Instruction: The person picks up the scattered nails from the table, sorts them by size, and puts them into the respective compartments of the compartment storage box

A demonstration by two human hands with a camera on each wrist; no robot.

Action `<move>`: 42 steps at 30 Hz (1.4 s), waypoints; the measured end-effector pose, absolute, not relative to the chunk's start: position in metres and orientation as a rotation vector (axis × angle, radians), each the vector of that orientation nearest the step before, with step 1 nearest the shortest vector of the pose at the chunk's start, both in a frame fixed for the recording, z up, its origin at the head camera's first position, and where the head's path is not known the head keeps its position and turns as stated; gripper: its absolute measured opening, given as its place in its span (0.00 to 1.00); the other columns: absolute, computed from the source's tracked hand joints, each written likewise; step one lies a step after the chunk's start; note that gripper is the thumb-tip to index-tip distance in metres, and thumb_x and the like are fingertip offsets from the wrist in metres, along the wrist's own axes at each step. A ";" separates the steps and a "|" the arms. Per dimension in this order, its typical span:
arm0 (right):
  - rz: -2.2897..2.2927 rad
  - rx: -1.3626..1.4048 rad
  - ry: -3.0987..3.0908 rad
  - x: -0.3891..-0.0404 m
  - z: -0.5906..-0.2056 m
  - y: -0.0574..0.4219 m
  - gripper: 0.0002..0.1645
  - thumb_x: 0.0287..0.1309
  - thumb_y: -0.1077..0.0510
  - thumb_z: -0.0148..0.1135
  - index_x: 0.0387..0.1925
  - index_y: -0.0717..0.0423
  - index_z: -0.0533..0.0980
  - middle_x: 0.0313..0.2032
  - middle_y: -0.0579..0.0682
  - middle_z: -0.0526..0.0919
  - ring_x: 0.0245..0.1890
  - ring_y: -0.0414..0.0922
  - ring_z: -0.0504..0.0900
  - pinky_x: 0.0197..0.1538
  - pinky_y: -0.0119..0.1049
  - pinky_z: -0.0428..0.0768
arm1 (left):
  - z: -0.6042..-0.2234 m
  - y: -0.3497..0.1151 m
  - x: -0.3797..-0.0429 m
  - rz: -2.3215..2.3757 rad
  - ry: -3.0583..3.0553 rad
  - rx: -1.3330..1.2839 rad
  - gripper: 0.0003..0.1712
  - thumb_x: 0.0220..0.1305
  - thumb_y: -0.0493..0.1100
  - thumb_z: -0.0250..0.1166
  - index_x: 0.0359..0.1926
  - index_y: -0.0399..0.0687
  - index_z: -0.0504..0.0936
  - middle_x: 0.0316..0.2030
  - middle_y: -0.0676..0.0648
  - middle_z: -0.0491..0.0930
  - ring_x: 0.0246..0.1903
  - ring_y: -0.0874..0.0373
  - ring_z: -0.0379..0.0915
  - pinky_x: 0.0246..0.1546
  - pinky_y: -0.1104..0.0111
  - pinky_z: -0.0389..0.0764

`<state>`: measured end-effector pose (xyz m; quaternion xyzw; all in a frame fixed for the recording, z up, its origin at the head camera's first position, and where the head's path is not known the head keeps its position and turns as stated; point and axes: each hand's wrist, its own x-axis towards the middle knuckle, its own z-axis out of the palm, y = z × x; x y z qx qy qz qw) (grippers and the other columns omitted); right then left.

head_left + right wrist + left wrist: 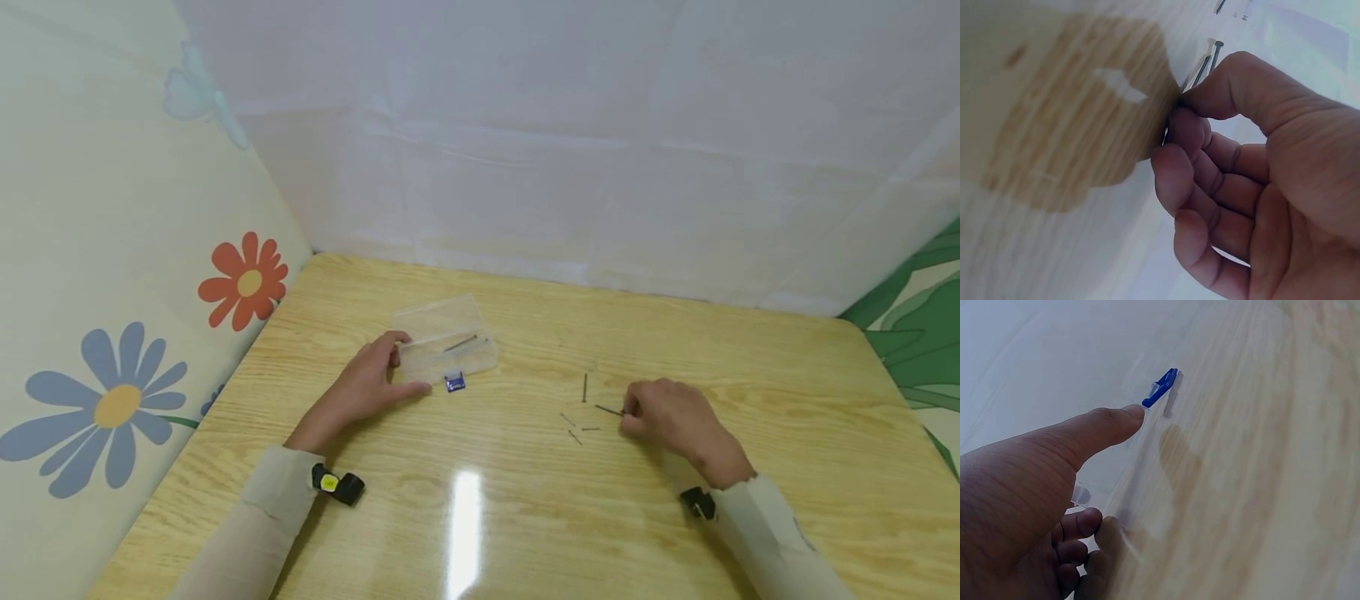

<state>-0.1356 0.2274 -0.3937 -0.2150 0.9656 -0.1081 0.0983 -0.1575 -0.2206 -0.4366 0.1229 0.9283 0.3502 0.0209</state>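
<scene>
A clear plastic box (420, 364) with its lid (442, 315) raised stands left of the table's middle, a nail (460, 342) lying inside. Around its left end is my left hand (367, 379), thumb along the front wall and fingers at the end. The thumb tip lies beside a blue latch (1161, 389) on the box front. Farther right, my right hand (671, 417) pinches a dark nail (609, 410) between thumb and fingers close to the tabletop; its tip points left. Another long nail (585, 387) lies nearby, with several smaller nails (590, 429) in front.
The glossy wooden table (540, 517) carries a bright light reflection near its front. Behind it hangs a white cloth (525, 150). A flower-painted panel (75, 250) borders the left side, and green leaf shapes (915, 333) border the right.
</scene>
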 end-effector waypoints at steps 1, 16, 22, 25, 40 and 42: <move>-0.316 -0.638 2.859 -0.136 -0.394 0.227 0.04 0.58 0.56 0.70 0.32 0.51 0.83 0.29 0.42 0.82 0.24 0.38 0.75 0.27 0.38 0.76 | -0.436 -0.221 -0.157 1.086 2.878 0.383 0.47 0.56 0.57 0.79 0.65 0.38 0.68 0.41 0.43 0.70 0.40 0.48 0.65 0.45 0.54 0.68; -0.293 -0.741 2.880 -0.135 -0.397 0.229 0.04 0.58 0.59 0.68 0.29 0.50 0.79 0.25 0.41 0.77 0.22 0.38 0.69 0.26 0.36 0.72 | -0.439 -0.220 -0.158 1.074 2.882 0.384 0.46 0.56 0.58 0.79 0.65 0.39 0.68 0.42 0.44 0.70 0.41 0.47 0.65 0.45 0.54 0.68; -0.295 -0.770 2.877 -0.136 -0.398 0.229 0.08 0.56 0.59 0.69 0.26 0.48 0.77 0.24 0.39 0.75 0.22 0.38 0.69 0.26 0.36 0.71 | -0.440 -0.220 -0.159 1.071 2.881 0.383 0.46 0.56 0.58 0.79 0.65 0.39 0.68 0.41 0.44 0.70 0.41 0.47 0.65 0.45 0.54 0.68; -0.297 -0.785 2.875 -0.136 -0.397 0.229 0.09 0.56 0.59 0.69 0.26 0.48 0.76 0.23 0.39 0.74 0.22 0.38 0.68 0.26 0.36 0.70 | -0.440 -0.221 -0.159 1.072 2.882 0.384 0.46 0.56 0.58 0.79 0.65 0.39 0.68 0.41 0.44 0.70 0.41 0.47 0.65 0.45 0.54 0.68; -0.282 -0.866 2.885 -0.136 -0.396 0.228 0.14 0.52 0.63 0.68 0.22 0.46 0.71 0.20 0.39 0.69 0.20 0.36 0.65 0.24 0.34 0.66 | -0.442 -0.221 -0.161 1.075 2.890 0.400 0.46 0.56 0.58 0.79 0.65 0.40 0.68 0.41 0.44 0.70 0.40 0.48 0.65 0.45 0.54 0.68; -0.275 -0.882 2.889 -0.136 -0.397 0.228 0.15 0.52 0.63 0.68 0.21 0.46 0.70 0.20 0.39 0.69 0.20 0.36 0.64 0.24 0.34 0.66 | -0.442 -0.221 -0.161 1.077 2.891 0.401 0.46 0.55 0.58 0.79 0.65 0.40 0.69 0.41 0.44 0.70 0.40 0.48 0.65 0.45 0.55 0.68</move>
